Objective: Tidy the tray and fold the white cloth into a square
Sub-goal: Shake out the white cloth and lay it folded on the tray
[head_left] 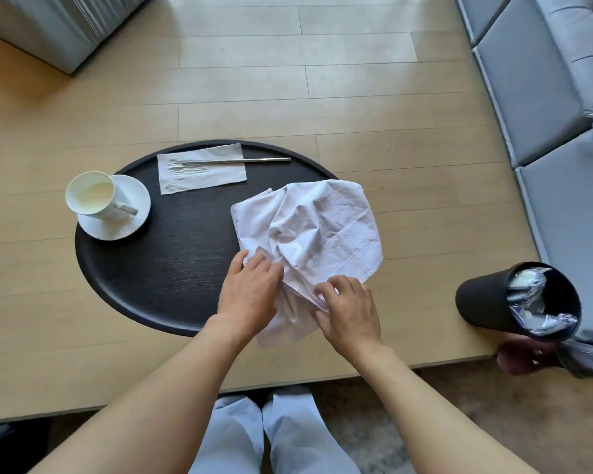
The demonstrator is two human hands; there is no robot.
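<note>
A crumpled white cloth (317,230) lies over the right side of the round black tray (158,265) and spills onto the wooden table. My left hand (249,295) pinches the cloth's near left part. My right hand (350,311) grips its near right fold. At the tray's left edge stands a white cup (91,196) on a white saucer (131,227). A paper napkin (202,169) lies at the tray's far side with metal chopsticks (250,161) across it.
A black bin (517,302) holding crumpled wrappers leans off the table's right end. A grey sofa (541,83) runs along the right. The light wooden table (48,302) ends close to my legs. A grey cabinet (48,25) stands at the far left.
</note>
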